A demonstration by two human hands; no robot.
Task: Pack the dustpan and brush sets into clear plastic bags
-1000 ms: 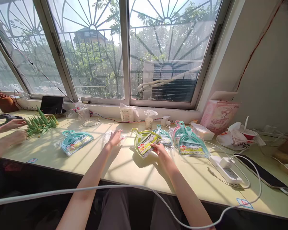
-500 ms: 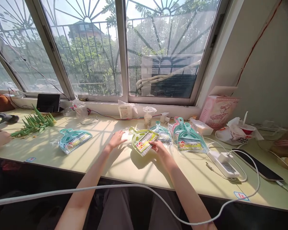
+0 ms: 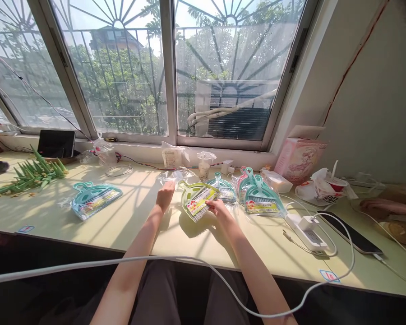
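Note:
My right hand [image 3: 216,207] pinches the lower right edge of a yellow-green dustpan and brush set [image 3: 188,194], tilted above the table with a printed card on its front. My left hand [image 3: 165,197] is closed on a clear plastic bag [image 3: 181,174] just left of the set. Behind my right hand lies a teal dustpan set [image 3: 225,186] in clear wrap. Further right, more wrapped sets overlap, with a teal one [image 3: 262,198] in front and a pink one [image 3: 242,174] partly hidden. Another wrapped teal set [image 3: 96,198] rests on the left.
A power strip [image 3: 307,234], a phone [image 3: 352,232] and a pink box [image 3: 301,155] are at the right. A white cable [image 3: 128,260] hangs across in front of me. Green plastic leaves [image 3: 34,174] lie left. Another person's hand [image 3: 385,206] is at the far right.
My left hand has closed on the clear bag, which now spreads out above it. The green set stays in my right hand. A person's hand has appeared at the right.

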